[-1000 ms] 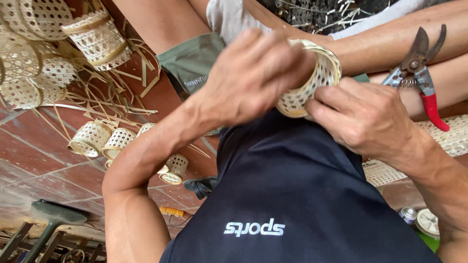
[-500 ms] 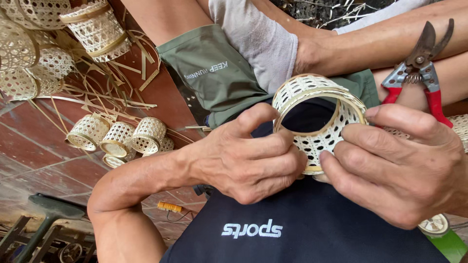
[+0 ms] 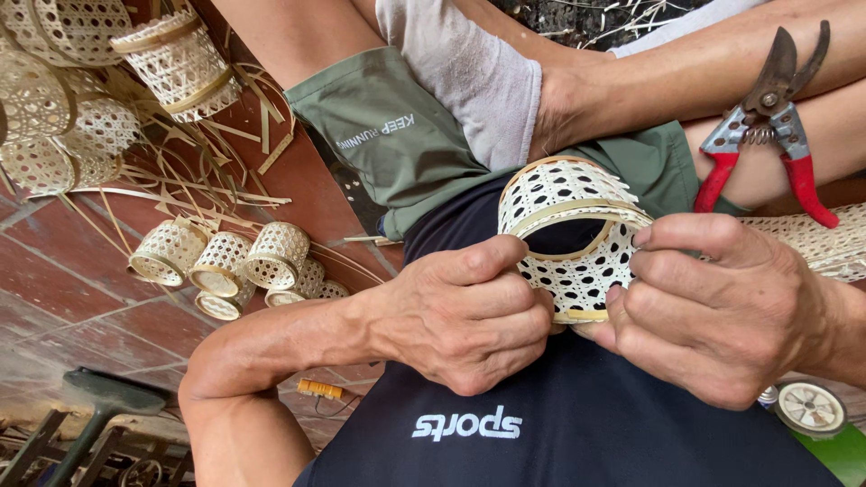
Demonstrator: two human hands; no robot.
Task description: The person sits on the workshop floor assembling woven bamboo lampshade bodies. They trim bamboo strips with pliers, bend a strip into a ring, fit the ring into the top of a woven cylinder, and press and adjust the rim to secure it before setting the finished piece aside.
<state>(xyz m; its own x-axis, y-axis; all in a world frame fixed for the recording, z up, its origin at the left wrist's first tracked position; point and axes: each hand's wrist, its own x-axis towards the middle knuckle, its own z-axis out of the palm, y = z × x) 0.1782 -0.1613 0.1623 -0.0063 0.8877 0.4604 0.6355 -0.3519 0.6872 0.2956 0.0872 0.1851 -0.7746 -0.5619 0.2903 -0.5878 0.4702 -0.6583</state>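
Both of my hands hold a small woven bamboo ring (image 3: 577, 236), an open-weave cylinder with pale rim bands, above my dark shirt. My left hand (image 3: 469, 316) pinches its lower left edge with thumb and fingers curled. My right hand (image 3: 722, 307) grips its right side, with the fingertips pressed on the weave and the lower rim. The ring's opening tilts toward the camera, and its lower edge is partly hidden behind my fingers.
Red-handled pruning shears (image 3: 767, 117) lie on another person's bare leg, beside green shorts (image 3: 397, 135). Several finished woven rings (image 3: 225, 261) and larger baskets (image 3: 171, 59) sit on the red tile floor among loose bamboo strips (image 3: 198, 185). A woven strip (image 3: 816, 239) lies at right.
The ring has come down from high in the view and turned, so its opening now shows. My left hand has slid from covering it to pinching its lower edge.
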